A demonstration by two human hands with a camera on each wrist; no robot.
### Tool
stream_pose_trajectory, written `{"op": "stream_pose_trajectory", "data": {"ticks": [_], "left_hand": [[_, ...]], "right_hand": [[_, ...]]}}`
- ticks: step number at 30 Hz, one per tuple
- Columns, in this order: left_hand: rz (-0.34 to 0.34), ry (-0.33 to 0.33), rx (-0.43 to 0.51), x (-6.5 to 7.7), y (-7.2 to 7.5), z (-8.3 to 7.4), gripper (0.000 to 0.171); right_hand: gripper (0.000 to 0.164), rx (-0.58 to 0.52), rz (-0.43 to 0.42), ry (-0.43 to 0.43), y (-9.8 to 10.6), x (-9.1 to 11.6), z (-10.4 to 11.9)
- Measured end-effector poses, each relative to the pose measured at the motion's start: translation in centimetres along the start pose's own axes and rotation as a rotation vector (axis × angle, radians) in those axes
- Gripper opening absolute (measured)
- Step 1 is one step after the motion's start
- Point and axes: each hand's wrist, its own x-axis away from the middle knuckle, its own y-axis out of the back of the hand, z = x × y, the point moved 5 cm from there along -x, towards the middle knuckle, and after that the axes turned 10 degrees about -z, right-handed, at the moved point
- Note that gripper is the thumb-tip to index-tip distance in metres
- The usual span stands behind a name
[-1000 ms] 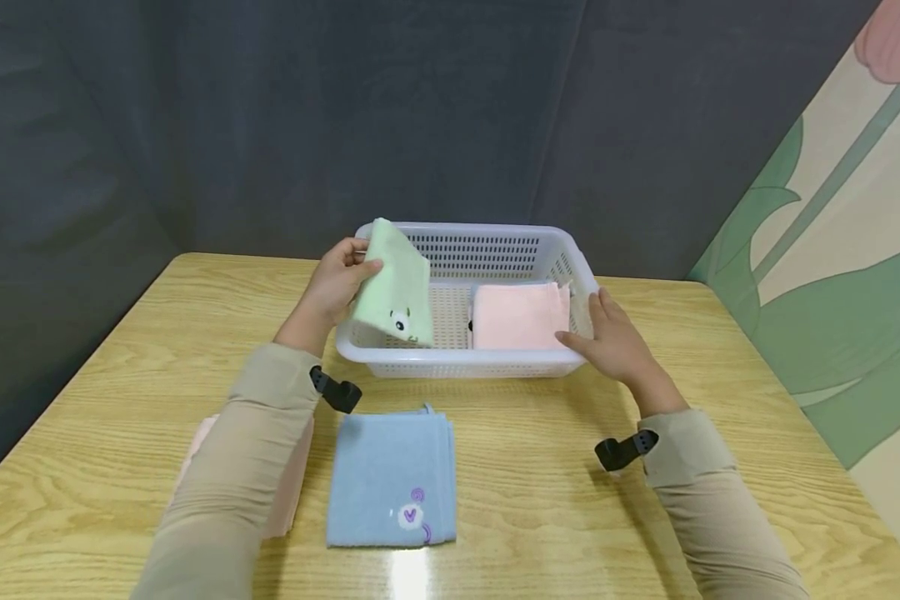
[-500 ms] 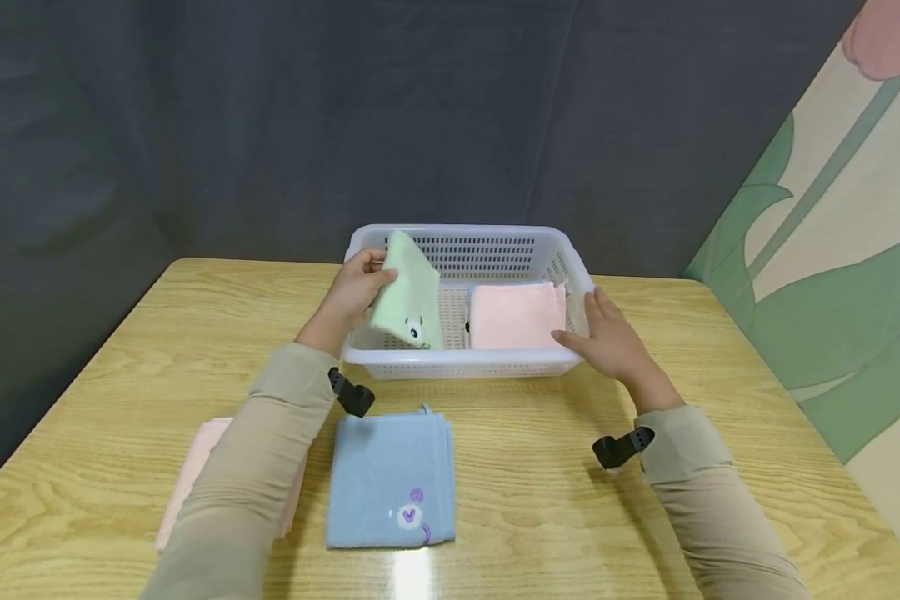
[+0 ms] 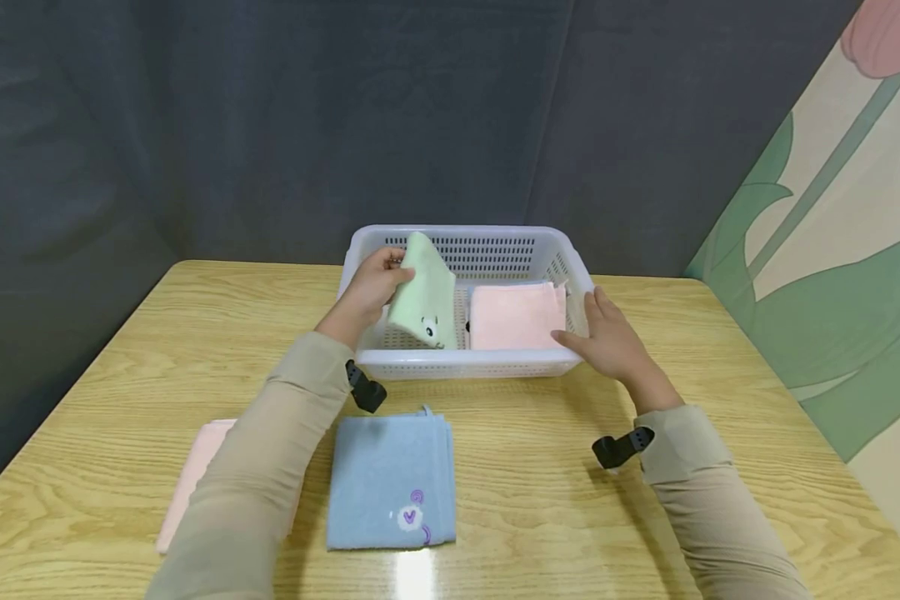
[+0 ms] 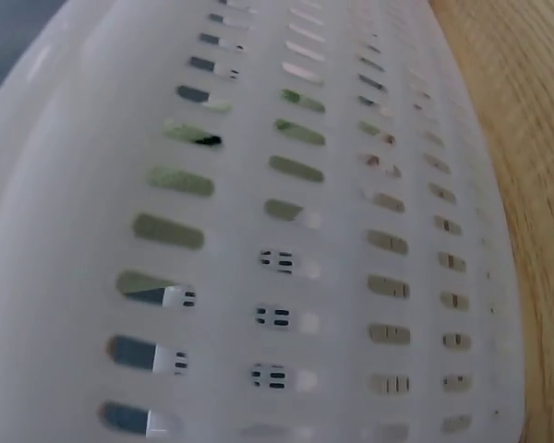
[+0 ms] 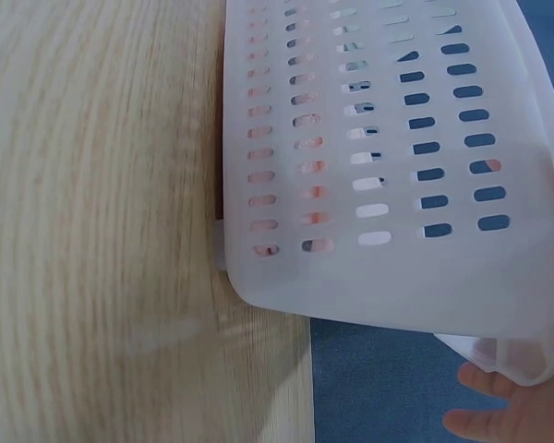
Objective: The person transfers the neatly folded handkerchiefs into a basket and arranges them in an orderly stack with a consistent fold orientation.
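Note:
My left hand pinches a folded pale green towel by its left edge, thumb on the near side. The towel hangs tilted inside the left half of a white plastic basket, its embroidered eye low at the front. A folded pink towel lies in the basket's right half. My right hand holds the basket's right front corner, thumb over the rim and fingers along the outer side. In the left wrist view, green cloth shows through the slotted wall; that view hides the hand.
On the wooden table, in front of the basket, lies a folded blue towel with purple embroidery. Another pink towel is partly covered by my left sleeve. A dark curtain hangs behind the table.
My left hand has carried the green towel to the right, from the basket's left rim further over its inside. The right hand stays at the corner, and the basket has barely shifted.

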Motion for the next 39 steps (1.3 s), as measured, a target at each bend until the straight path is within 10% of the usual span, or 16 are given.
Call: {"op": "stream_pose_trajectory", "data": {"ticks": [15, 33, 39], "left_hand": [[0.065, 0.098, -0.095, -0.4, -1.2, 1.4, 0.032], [-0.025, 0.157, -0.291, -0.7, -0.2, 2.2, 0.037], [-0.080, 0.090, -0.328, -6.2, 0.5, 7.6, 0.032]], "right_hand": [[0.092, -0.018, -0.011, 0.000, 0.2, 0.1, 0.2], [0.091, -0.014, -0.009, 0.005, 0.3, 0.1, 0.4], [0.091, -0.017, -0.005, 0.003, 0.0, 0.1, 0.3]]}}
